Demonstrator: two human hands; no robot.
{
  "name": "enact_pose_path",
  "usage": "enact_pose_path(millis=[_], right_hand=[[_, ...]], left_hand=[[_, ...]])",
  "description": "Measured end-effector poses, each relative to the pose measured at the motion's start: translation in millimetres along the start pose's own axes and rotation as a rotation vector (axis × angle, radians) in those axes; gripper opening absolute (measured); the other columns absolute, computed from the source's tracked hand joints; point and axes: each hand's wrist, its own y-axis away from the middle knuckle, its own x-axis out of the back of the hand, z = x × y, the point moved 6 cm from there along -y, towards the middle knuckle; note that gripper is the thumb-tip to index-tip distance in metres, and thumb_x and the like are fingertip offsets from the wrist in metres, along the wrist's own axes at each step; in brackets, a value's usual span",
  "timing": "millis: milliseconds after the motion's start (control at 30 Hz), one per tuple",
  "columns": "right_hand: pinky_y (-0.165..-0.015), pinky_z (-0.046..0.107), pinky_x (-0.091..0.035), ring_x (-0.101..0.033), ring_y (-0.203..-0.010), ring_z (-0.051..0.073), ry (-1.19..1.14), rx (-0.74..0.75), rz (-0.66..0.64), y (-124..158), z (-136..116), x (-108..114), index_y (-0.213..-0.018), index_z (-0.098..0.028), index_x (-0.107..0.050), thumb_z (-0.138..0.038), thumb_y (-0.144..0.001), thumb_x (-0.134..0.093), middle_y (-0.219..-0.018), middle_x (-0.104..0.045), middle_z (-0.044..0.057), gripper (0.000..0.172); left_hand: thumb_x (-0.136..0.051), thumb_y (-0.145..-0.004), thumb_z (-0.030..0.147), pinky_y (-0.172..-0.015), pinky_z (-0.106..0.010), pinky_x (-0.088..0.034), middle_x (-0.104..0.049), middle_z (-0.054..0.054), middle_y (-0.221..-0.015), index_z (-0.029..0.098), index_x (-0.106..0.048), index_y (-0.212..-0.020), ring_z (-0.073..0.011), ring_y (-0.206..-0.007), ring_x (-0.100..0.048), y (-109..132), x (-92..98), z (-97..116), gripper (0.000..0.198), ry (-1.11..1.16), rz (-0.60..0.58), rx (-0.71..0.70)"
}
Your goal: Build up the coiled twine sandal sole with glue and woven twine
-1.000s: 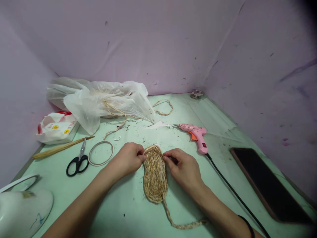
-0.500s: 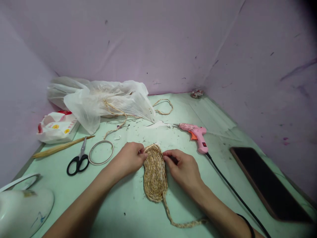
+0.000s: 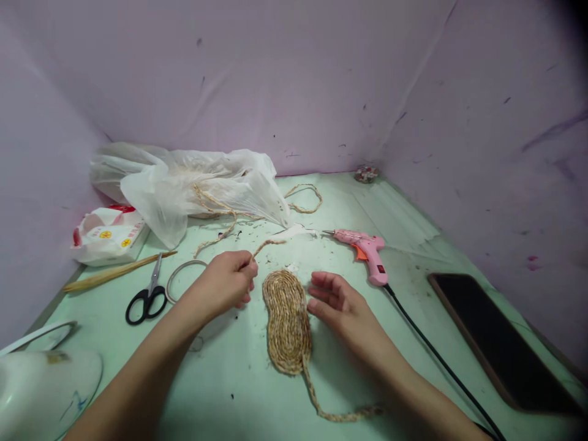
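Observation:
A sole-shaped coil of braided straw cord (image 3: 288, 324) lies flat on the pale green table, a tail of cord trailing from its lower right end. My left hand (image 3: 229, 278), to the left of the coil's upper end, pinches a short piece of braided straw cord (image 3: 269, 243) whose free end points right above the coil. Close against the coil's right edge is my right hand (image 3: 337, 303), fingers apart and holding nothing; I cannot tell whether the thumb touches it. A pink glue gun (image 3: 365, 251) rests beyond my right hand.
At left are black-handled scissors (image 3: 147, 297), a metal ring (image 3: 177, 272), a straw bundle (image 3: 114, 271) and a tissue pack (image 3: 110, 236). Behind lies a white plastic bag (image 3: 202, 184) with loose cord. A phone (image 3: 496, 337) and the glue gun's cable (image 3: 432, 352) occupy the right.
My left hand has moved left off the coil and now shows a short cord piece in its fingers. My right hand's fingers have opened away from the edge.

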Motion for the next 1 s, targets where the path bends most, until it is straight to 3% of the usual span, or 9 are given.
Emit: enact_pose_path(millis=[100,267,400,467,533,633,767,900,1000], right_hand=[[-0.085,0.039,-0.049,-0.053,-0.11,0.027,0.002,0.003,-0.053,5.5,-1.8,-4.1,-0.098,-0.021,-0.054,-0.026,-0.063,-0.064,-0.114,-0.056,0.013,0.037],[-0.082,0.041,-0.051,-0.054,-0.109,0.029,-0.228,-0.031,-0.119,9.5,-4.1,-8.3,-0.1,-0.021,-0.053,-0.029,-0.065,-0.066,-0.12,-0.053,0.015,0.038],[-0.09,0.044,-0.045,-0.056,-0.107,0.026,-0.302,-0.011,-0.426,22.2,-13.5,-28.3,-0.107,-0.022,-0.054,-0.032,-0.067,-0.069,-0.122,-0.055,0.011,0.043],[-0.098,0.042,-0.038,-0.052,-0.113,0.023,-0.273,0.024,-0.59,31.1,-17.3,-38.4,-0.111,-0.025,-0.053,-0.032,-0.07,-0.067,-0.127,-0.052,0.008,0.045],[-0.1,0.04,-0.035,-0.049,-0.117,0.021,-0.21,0.032,-0.659,35.2,-16.0,-43.3,-0.114,-0.025,-0.053,-0.03,-0.072,-0.064,-0.127,-0.052,0.007,0.044],[-0.092,0.039,-0.042,-0.057,-0.106,0.021,-0.083,0.003,-0.529,27.2,-7.7,-37.7,-0.103,-0.022,-0.058,-0.027,-0.071,-0.062,-0.112,-0.062,0.009,0.033],[-0.071,0.033,-0.052,-0.063,-0.081,0.018,-0.067,-0.066,-0.349,16.2,0.8,-27.8,-0.084,-0.019,-0.061,-0.026,-0.068,-0.061,-0.09,-0.066,0.007,0.018],[-0.053,0.026,-0.049,-0.061,-0.069,0.016,-0.047,-0.147,-0.397,21.5,7.7,-34.3,-0.076,-0.019,-0.059,-0.024,-0.064,-0.061,-0.078,-0.063,0.003,0.014],[-0.056,0.027,-0.047,-0.06,-0.069,0.016,-0.014,-0.185,-0.439,27.9,12.3,-39.6,-0.078,-0.019,-0.058,-0.024,-0.063,-0.061,-0.076,-0.062,0.002,0.016]], left_hand=[[-0.048,-0.073,0.031,-0.051,-0.027,-0.045,-0.054,0.001,-0.058,0.017,-0.046,-0.062,-0.0135,-0.052,-0.055,1.6,-11.2,-0.1,0.018,0.169,-0.1,0.063],[-0.052,-0.071,0.031,-0.055,-0.029,-0.044,-0.055,0.0,-0.058,0.015,-0.049,-0.062,-0.0118,-0.051,-0.052,3.9,-21.3,0.5,0.018,0.288,-0.132,0.102],[-0.054,-0.068,0.036,-0.053,-0.027,-0.044,-0.054,0.001,-0.056,0.016,-0.049,-0.062,-0.0116,-0.049,-0.052,5.6,-25.0,2.1,0.022,0.322,-0.254,0.098],[-0.053,-0.067,0.035,-0.048,-0.025,-0.041,-0.049,0.004,-0.049,0.017,-0.046,-0.056,-0.0102,-0.044,-0.047,2.0,-14.5,-1.9,0.022,0.224,-0.187,0.096],[-0.052,-0.066,0.032,-0.046,-0.024,-0.039,-0.047,0.004,-0.047,0.018,-0.043,-0.053,-0.0097,-0.041,-0.044,-2.4,1.6,-7.6,0.022,0.13,-0.069,0.105],[-0.052,-0.066,0.03,-0.046,-0.025,-0.04,-0.055,0.0,-0.059,0.017,-0.047,-0.057,-0.0121,-0.048,-0.051,-5.7,17.2,-12.9,0.017,0.096,-0.009,0.122],[-0.049,-0.068,0.029,-0.046,-0.025,-0.043,-0.058,-0.003,-0.067,0.017,-0.049,-0.06,-0.0148,-0.057,-0.055,-5.0,19.6,-10.9,0.015,-0.003,-0.039,0.097],[-0.047,-0.069,0.028,-0.043,-0.026,-0.045,-0.058,-0.003,-0.066,0.017,-0.047,-0.06,-0.0156,-0.053,-0.056,-5.1,15.0,-13.2,0.014,-0.051,-0.039,0.098],[-0.046,-0.07,0.028,-0.041,-0.028,-0.046,-0.056,-0.002,-0.062,0.018,-0.046,-0.06,-0.016,-0.048,-0.057,-5.7,9.5,-16.6,0.014,-0.046,-0.067,0.104]])
